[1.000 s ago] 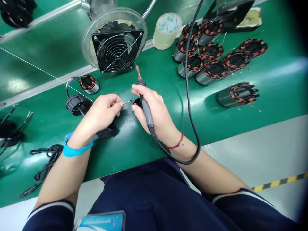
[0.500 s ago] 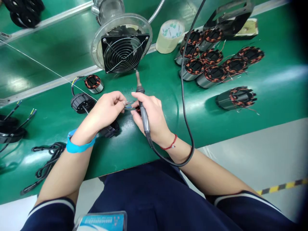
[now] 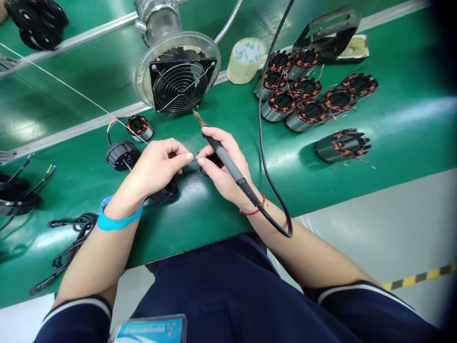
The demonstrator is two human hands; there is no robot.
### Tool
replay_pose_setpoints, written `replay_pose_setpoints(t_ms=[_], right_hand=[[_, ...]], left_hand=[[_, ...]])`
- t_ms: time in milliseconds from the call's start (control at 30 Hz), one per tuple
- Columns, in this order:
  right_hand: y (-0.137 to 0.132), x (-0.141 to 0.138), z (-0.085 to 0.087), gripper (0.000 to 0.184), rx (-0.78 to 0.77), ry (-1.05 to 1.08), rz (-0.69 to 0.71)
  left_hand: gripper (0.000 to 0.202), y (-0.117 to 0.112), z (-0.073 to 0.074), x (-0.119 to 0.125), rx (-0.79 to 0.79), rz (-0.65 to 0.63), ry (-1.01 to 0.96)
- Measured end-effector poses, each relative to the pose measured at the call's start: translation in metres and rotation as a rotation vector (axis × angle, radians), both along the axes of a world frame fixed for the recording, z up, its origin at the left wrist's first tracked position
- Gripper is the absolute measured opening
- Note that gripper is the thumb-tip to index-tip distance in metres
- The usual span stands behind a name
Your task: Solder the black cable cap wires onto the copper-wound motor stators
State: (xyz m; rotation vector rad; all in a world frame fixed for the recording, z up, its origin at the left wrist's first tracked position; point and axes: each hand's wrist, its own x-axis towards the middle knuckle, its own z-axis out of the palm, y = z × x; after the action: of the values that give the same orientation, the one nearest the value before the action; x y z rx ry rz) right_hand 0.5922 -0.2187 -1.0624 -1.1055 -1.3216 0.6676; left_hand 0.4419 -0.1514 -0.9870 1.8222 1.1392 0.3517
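My left hand [image 3: 166, 162] is closed in a pinch on thin wires [image 3: 194, 156], one of them blue. In my right hand [image 3: 224, 166] a soldering iron [image 3: 226, 162] lies across the fingers, its tip pointing up and away toward the fan. The thumb and index finger of that hand also pinch at the wire ends. Partly hidden behind my right fingers is a dark motor stator [image 3: 215, 162] with copper windings. Under my left wrist sits a black plastic housing [image 3: 164, 193], and a ribbed black cap [image 3: 122, 155] stands to its left.
Ahead is a square fan [image 3: 182, 88] on a duct. Several wound stators [image 3: 314, 110] stand at the right near a tape roll [image 3: 246, 59]. One stator [image 3: 138, 127] is behind my left hand. Black cables [image 3: 73, 243] lie at the left. Solder wire [image 3: 71, 87] slants in from upper left.
The soldering iron has tilted, its rear swinging right toward my wrist and its tip shifting slightly left. My fingertips have come together at the wires.
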Motion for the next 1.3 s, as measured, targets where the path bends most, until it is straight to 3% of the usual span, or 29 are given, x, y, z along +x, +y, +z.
replay_pose_setpoints(t_ms=[367, 467, 700, 833, 1133, 1300], right_hand=[[0.006, 0.008, -0.004, 0.055, -0.018, 0.149, 0.155], [0.005, 0.008, -0.002, 0.055, -0.014, 0.138, 0.142], [0.003, 0.005, 0.003, 0.047, -0.001, 0.091, 0.084], [0.002, 0.005, 0.004, 0.047, -0.055, 0.098, 0.092], [-0.002, 0.022, 0.003, 0.049, -0.003, -0.369, 0.057], [0.007, 0.010, 0.001, 0.041, -0.063, -0.373, -0.044]], left_hand=[[0.023, 0.002, 0.002, -0.001, -0.254, 0.052, -0.048], [0.024, 0.000, 0.001, 0.001, -0.195, 0.062, -0.033], [0.022, -0.008, 0.000, 0.002, 0.138, -0.018, 0.039], [0.017, -0.007, 0.003, -0.002, 0.156, -0.135, 0.112], [0.017, -0.002, -0.004, -0.002, 0.191, -0.064, 0.172], [0.016, 0.001, -0.007, -0.004, 0.167, -0.061, 0.167]])
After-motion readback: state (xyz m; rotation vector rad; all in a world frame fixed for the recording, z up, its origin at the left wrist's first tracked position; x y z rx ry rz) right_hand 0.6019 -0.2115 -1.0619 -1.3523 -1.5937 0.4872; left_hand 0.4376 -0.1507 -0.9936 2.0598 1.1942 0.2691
